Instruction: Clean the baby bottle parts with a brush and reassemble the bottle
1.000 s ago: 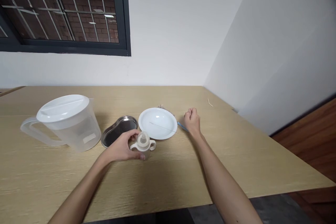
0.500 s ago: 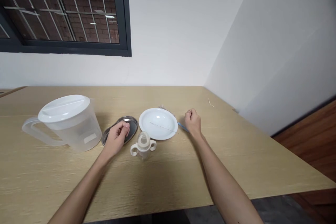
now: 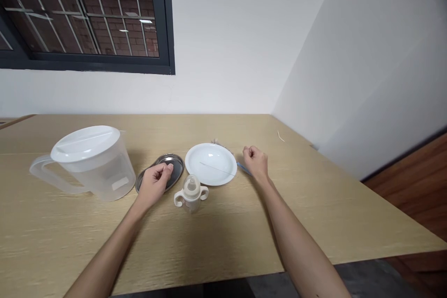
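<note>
My left hand (image 3: 156, 181) is closed in a loose fist, thumb pressed to the curled fingers, over the steel kidney dish (image 3: 178, 167); nothing shows in it. To its right stands a baby bottle (image 3: 192, 195) with two cream handles and a teat under a clear cap. My right hand (image 3: 256, 162) is also a fist, right of the white bowl (image 3: 209, 153), with nothing seen in its fingers. A blue rod (image 3: 243, 168) runs from the bowl's rim to behind the right wrist. A thin line crosses the bowl; I cannot tell what it is.
A translucent lidded pitcher (image 3: 104, 172) stands at the left, its handle facing left. Something greyish and bristly (image 3: 220, 143) pokes out behind the bowl. A small pale strip (image 3: 280, 136) lies near the right wall. The wooden table (image 3: 209, 251) ends just in front of me.
My right fist has turned slightly, its knuckles tipping a little to the left. The left hand and the objects stay where they were.
</note>
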`<move>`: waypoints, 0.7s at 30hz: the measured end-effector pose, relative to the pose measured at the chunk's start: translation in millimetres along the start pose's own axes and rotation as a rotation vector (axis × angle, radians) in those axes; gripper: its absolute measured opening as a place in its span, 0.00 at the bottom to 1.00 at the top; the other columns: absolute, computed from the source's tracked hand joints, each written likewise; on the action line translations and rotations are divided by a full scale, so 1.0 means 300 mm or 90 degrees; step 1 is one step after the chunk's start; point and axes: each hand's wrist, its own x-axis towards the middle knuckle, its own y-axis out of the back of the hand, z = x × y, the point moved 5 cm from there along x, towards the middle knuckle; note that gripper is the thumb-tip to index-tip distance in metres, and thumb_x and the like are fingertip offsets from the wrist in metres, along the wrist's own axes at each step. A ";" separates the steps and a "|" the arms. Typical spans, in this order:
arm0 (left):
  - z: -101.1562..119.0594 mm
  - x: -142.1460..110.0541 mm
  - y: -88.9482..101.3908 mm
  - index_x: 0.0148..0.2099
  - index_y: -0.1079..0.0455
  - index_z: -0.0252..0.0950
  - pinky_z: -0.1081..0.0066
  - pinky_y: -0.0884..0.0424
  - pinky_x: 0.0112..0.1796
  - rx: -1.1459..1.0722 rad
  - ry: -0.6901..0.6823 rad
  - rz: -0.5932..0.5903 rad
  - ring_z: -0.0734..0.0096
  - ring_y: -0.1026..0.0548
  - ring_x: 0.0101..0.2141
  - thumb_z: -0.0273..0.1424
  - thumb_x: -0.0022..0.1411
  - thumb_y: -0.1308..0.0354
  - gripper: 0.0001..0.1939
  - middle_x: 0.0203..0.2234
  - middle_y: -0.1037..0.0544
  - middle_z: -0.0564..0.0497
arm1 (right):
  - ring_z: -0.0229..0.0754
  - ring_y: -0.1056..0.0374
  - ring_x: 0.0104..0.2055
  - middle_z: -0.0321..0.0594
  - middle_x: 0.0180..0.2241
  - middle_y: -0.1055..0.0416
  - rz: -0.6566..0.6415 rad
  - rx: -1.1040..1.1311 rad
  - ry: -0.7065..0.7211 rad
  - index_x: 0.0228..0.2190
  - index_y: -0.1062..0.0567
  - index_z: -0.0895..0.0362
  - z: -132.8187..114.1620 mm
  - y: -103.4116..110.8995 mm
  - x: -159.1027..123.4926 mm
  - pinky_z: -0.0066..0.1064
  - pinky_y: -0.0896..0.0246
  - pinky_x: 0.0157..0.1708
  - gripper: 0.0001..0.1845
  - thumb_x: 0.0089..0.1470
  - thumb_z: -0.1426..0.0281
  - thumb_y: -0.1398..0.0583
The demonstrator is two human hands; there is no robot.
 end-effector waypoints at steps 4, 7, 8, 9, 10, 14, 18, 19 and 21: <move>0.004 0.000 0.002 0.21 0.48 0.37 0.73 0.49 0.24 0.005 0.002 0.004 0.77 0.47 0.21 0.44 0.64 0.51 0.23 0.17 0.47 0.57 | 0.35 0.51 0.21 0.29 0.16 0.47 0.000 -0.004 0.006 0.17 0.46 0.53 -0.001 -0.001 -0.001 0.29 0.54 0.26 0.21 0.56 0.60 0.47; 0.003 -0.001 0.004 0.21 0.48 0.37 0.73 0.49 0.24 0.008 -0.001 0.007 0.77 0.46 0.21 0.43 0.64 0.50 0.23 0.17 0.47 0.57 | 0.34 0.51 0.21 0.29 0.16 0.47 0.002 -0.006 0.010 0.16 0.46 0.53 -0.001 -0.001 -0.001 0.29 0.54 0.26 0.21 0.56 0.60 0.47; 0.002 -0.001 0.004 0.21 0.48 0.37 0.73 0.49 0.24 0.008 -0.002 0.010 0.77 0.46 0.21 0.43 0.64 0.51 0.23 0.16 0.46 0.57 | 0.34 0.51 0.21 0.29 0.16 0.47 0.003 -0.006 0.011 0.16 0.46 0.53 0.000 -0.001 -0.001 0.29 0.54 0.26 0.21 0.56 0.60 0.47; -0.001 -0.001 0.004 0.21 0.48 0.37 0.73 0.49 0.24 0.008 -0.003 0.011 0.77 0.46 0.21 0.43 0.64 0.51 0.23 0.16 0.46 0.57 | 0.34 0.51 0.21 0.29 0.16 0.47 0.004 -0.007 0.012 0.16 0.46 0.53 0.000 -0.001 -0.001 0.29 0.54 0.26 0.21 0.56 0.60 0.47; -0.003 0.000 0.004 0.21 0.48 0.37 0.73 0.49 0.24 0.007 -0.004 0.012 0.77 0.46 0.21 0.43 0.64 0.51 0.23 0.16 0.46 0.57 | 0.34 0.51 0.21 0.29 0.16 0.47 0.005 -0.008 0.014 0.16 0.46 0.53 0.000 -0.001 -0.001 0.29 0.54 0.26 0.21 0.56 0.60 0.47; -0.014 0.003 0.002 0.21 0.48 0.37 0.73 0.49 0.24 -0.002 -0.008 0.015 0.77 0.46 0.21 0.43 0.64 0.51 0.23 0.16 0.46 0.57 | 0.34 0.51 0.21 0.29 0.16 0.47 0.007 -0.008 0.017 0.16 0.46 0.53 0.001 -0.002 -0.002 0.29 0.54 0.26 0.21 0.56 0.60 0.47; -0.020 0.002 0.011 0.20 0.48 0.37 0.73 0.49 0.24 0.001 -0.015 0.034 0.77 0.46 0.21 0.43 0.64 0.50 0.23 0.16 0.46 0.57 | 0.34 0.50 0.21 0.29 0.16 0.47 0.005 -0.006 0.018 0.17 0.46 0.53 0.001 -0.002 -0.002 0.29 0.54 0.26 0.21 0.56 0.60 0.46; -0.021 0.002 0.015 0.20 0.47 0.37 0.72 0.49 0.24 0.000 -0.018 0.043 0.77 0.46 0.21 0.43 0.64 0.50 0.23 0.16 0.46 0.57 | 0.34 0.50 0.21 0.29 0.16 0.47 0.005 -0.006 0.018 0.17 0.46 0.53 0.000 -0.001 -0.002 0.29 0.54 0.26 0.21 0.56 0.60 0.46; -0.020 0.002 0.025 0.20 0.47 0.37 0.72 0.49 0.24 -0.011 -0.031 0.064 0.77 0.46 0.21 0.42 0.64 0.50 0.23 0.16 0.45 0.57 | 0.34 0.50 0.21 0.29 0.16 0.47 0.005 -0.006 0.020 0.16 0.45 0.53 0.000 0.000 -0.002 0.29 0.54 0.26 0.21 0.56 0.60 0.46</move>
